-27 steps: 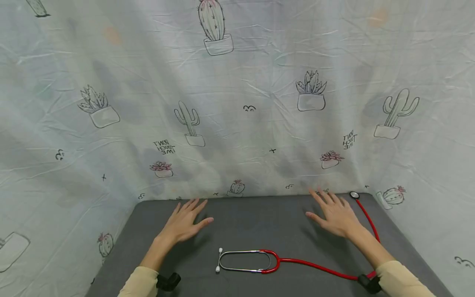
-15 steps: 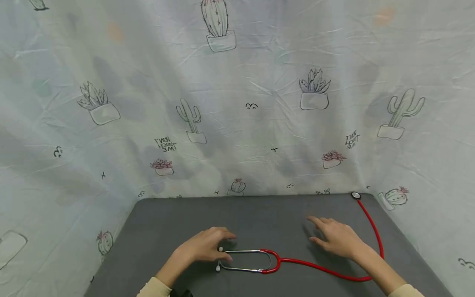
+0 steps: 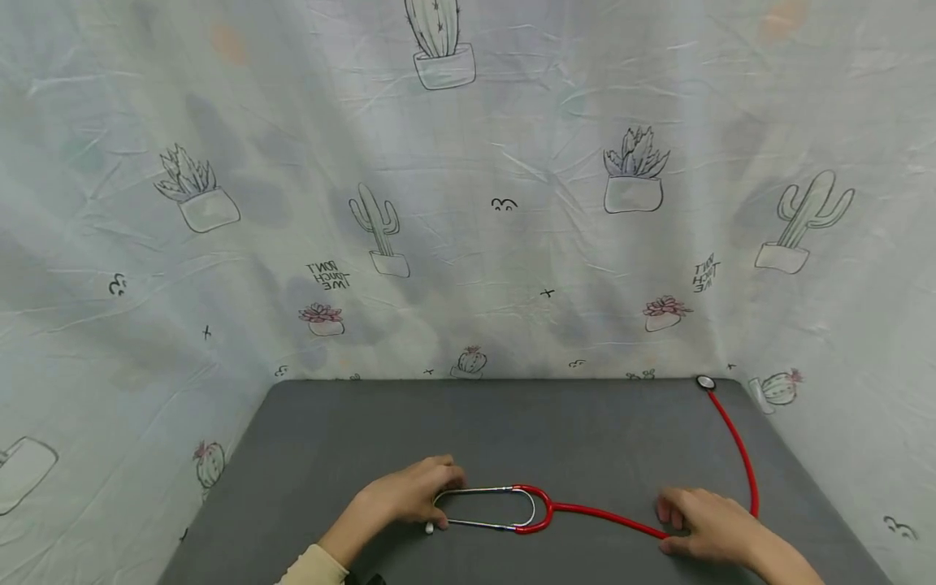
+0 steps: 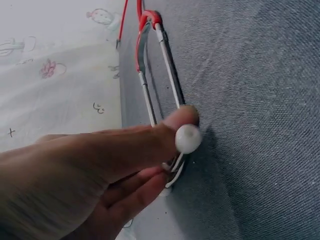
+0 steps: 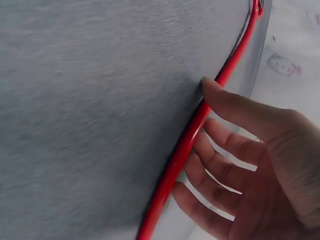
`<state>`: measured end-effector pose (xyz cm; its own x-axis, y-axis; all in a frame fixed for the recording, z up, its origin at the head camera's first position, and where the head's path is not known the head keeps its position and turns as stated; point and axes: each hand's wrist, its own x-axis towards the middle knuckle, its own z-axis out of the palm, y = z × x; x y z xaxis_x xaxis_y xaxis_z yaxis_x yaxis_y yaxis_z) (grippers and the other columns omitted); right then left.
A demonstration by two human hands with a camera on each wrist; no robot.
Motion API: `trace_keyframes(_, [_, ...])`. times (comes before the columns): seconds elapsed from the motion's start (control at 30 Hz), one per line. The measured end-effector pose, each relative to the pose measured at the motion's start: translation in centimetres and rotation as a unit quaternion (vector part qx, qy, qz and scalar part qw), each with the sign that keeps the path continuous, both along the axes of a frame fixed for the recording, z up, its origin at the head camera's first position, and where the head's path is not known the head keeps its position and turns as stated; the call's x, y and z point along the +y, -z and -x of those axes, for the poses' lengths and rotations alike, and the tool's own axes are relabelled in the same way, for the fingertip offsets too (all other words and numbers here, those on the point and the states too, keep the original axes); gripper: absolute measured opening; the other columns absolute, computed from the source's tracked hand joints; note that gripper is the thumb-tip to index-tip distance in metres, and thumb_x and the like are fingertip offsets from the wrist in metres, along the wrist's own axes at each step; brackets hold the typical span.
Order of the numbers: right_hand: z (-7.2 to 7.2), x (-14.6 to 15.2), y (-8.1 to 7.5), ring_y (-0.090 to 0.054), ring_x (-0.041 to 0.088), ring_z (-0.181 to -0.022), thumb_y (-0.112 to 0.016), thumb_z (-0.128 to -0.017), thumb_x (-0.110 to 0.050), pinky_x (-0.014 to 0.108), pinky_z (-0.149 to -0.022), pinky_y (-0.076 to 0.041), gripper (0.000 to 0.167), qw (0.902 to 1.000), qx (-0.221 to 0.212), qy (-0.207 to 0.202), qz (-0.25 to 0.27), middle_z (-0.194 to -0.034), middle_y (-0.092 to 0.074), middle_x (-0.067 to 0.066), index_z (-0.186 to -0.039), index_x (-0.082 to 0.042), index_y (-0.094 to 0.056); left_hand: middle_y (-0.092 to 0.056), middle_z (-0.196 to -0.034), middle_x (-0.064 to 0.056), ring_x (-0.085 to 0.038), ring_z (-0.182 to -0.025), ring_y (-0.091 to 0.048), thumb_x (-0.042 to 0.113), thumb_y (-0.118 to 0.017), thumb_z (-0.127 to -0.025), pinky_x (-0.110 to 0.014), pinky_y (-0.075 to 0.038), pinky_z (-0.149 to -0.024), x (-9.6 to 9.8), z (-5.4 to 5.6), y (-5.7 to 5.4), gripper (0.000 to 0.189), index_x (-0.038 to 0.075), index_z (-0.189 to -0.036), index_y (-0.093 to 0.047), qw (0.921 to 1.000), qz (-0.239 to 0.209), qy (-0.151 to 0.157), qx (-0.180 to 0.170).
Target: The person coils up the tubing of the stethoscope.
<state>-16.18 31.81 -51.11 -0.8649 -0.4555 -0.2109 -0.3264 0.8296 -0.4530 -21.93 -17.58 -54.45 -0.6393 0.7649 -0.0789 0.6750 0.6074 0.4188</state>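
A stethoscope with red tubing (image 3: 607,515) lies across the grey tabletop. At its left end my left hand (image 3: 413,492) holds the metal ear tubes (image 4: 171,75), thumb on one side and fingers on the other. One white ear tip (image 4: 188,138) shows beside the thumb; the other is mostly hidden behind the fingers. My right hand (image 3: 709,524) is at the tubing's lower right bend, which it covers in the head view. In the right wrist view, the thumb crosses the red tube (image 5: 185,142) and curled fingers lie along its other side. The chest piece (image 3: 705,382) rests at the far right corner.
The grey tabletop (image 3: 351,431) ends at a pale curtain (image 3: 468,268) printed with cacti, which hangs behind it and along both sides. A dark piece of wrist gear (image 3: 366,579) shows by the left sleeve.
Both hands, earlier spread above the table, have come down. The left moved right onto the ear tubes and took hold; the right moved nearer, onto the tubing, its fingers curling. The stethoscope stays in place.
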Motion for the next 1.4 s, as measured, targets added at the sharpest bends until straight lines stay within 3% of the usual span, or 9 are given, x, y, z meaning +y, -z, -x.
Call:
trace_keyframes(0.13, [-0.5,1.1,0.7,-0.043,-0.008,-0.064,-0.083,-0.096,-0.032,0.021,-0.055,-0.037,0.025,0.9990,0.002,-0.027,0.036,-0.075,-0.052,-0.018,-0.087,-0.025,-0.061,-0.065,-0.098,0.008,0.002,-0.085,-0.054,0.023,-0.094,-0.087,-0.019,-0.052,-0.074,0.2,-0.8,-2.1,0.034,0.017,-0.113,-0.073,0.9998,0.007,0.016,-0.007])
trace_keyframes(0.27, [-0.9,1.5,1.1,-0.040,-0.011,-0.066,-0.073,-0.104,-0.020,0.019,-0.056,-0.036,0.019,0.9935,0.056,-0.077,0.061,-0.076,-0.048,-0.021,-0.092,-0.020,-0.058,-0.068,-0.091,0.010,0.006,-0.079,-0.056,0.011,-0.089,-0.091,-0.017,-0.054,-0.074,1.0,-1.9,-3.9,0.021,0.017,-0.105,-0.074,0.9993,0.033,0.013,0.012])
trace_keyframes(0.47, [-1.4,1.0,0.4,-0.034,-0.015,-0.064,-0.060,-0.110,-0.007,0.016,-0.053,-0.035,0.012,0.9824,0.095,-0.101,0.125,-0.074,-0.042,-0.024,-0.107,-0.016,-0.052,-0.069,-0.083,0.016,0.009,-0.070,-0.051,0.012,-0.083,-0.088,-0.023,-0.052,-0.086,1.1,-2.7,-3.4,0.023,0.021,-0.109,-0.075,0.9922,0.068,0.023,0.102])
trace_keyframes(0.67, [-1.3,0.5,-1.2,-0.031,-0.016,-0.066,-0.064,-0.108,-0.005,0.014,-0.053,-0.037,0.014,0.9716,0.165,-0.094,0.141,-0.078,-0.037,-0.026,-0.108,-0.015,-0.055,-0.057,-0.072,0.020,0.010,-0.064,-0.041,0.008,-0.080,-0.076,-0.018,-0.046,-0.081,1.0,-2.9,-2.8,0.027,0.023,-0.097,-0.071,0.9884,0.055,0.025,0.139])
trace_keyframes(0.8, [-1.2,0.5,-2.4,-0.034,-0.015,-0.066,-0.066,-0.107,-0.006,0.015,-0.054,-0.038,0.015,0.9654,0.209,-0.079,0.135,-0.079,-0.040,-0.026,-0.107,-0.016,-0.055,-0.065,-0.081,0.013,0.008,-0.068,-0.043,0.000,-0.074,-0.085,-0.014,-0.047,-0.077,0.5,-2.8,-3.1,0.020,0.017,-0.097,-0.074,0.9965,0.023,0.024,0.077])
trace_keyframes(0.93, [-1.2,0.6,-3.4,-0.037,-0.015,-0.066,-0.069,-0.106,-0.008,0.016,-0.054,-0.038,0.017,0.9678,0.212,-0.063,0.120,-0.077,-0.042,-0.027,-0.108,-0.019,-0.057,-0.074,-0.091,0.005,0.008,-0.073,-0.048,-0.001,-0.071,-0.099,-0.011,-0.046,-0.066,-0.2,-2.4,-4.0,0.014,0.010,-0.104,-0.078,0.9996,-0.025,0.012,0.003])
trace_keyframes(1.03, [-1.3,0.5,-4.0,-0.041,-0.014,-0.067,-0.073,-0.104,-0.010,0.016,-0.055,-0.038,0.018,0.9738,0.193,-0.058,0.106,-0.078,-0.047,-0.027,-0.109,-0.021,-0.060,-0.079,-0.095,0.001,0.006,-0.075,-0.060,0.002,-0.071,-0.103,-0.012,-0.051,-0.068,-0.7,-2.1,-4.6,0.012,0.008,-0.111,-0.078,0.9985,-0.050,0.001,-0.020])
trace_keyframes(1.17, [-1.6,0.0,-5.0,-0.046,-0.014,-0.072,-0.078,-0.100,-0.012,0.017,-0.057,-0.041,0.020,0.9729,0.203,-0.061,0.092,-0.086,-0.059,-0.028,-0.108,-0.027,-0.067,-0.084,-0.109,-0.006,-0.006,-0.096,-0.079,0.003,-0.075,-0.101,-0.018,-0.061,-0.081,-1.3,-2.0,-5.0,0.020,0.003,-0.121,-0.077,0.9962,-0.078,-0.025,-0.030])
trace_keyframes(1.4, [-1.8,-2.7,-7.2,-0.047,-0.018,-0.075,-0.088,-0.087,-0.005,0.004,-0.065,-0.038,0.048,0.9279,0.340,-0.099,0.116,-0.094,-0.057,-0.034,-0.110,-0.042,-0.071,-0.085,-0.104,-0.006,-0.002,-0.090,-0.077,0.012,-0.079,-0.099,-0.016,-0.060,-0.075,-1.6,-2.0,-4.8,0.017,0.003,-0.113,-0.081,0.9956,-0.088,-0.030,0.010])
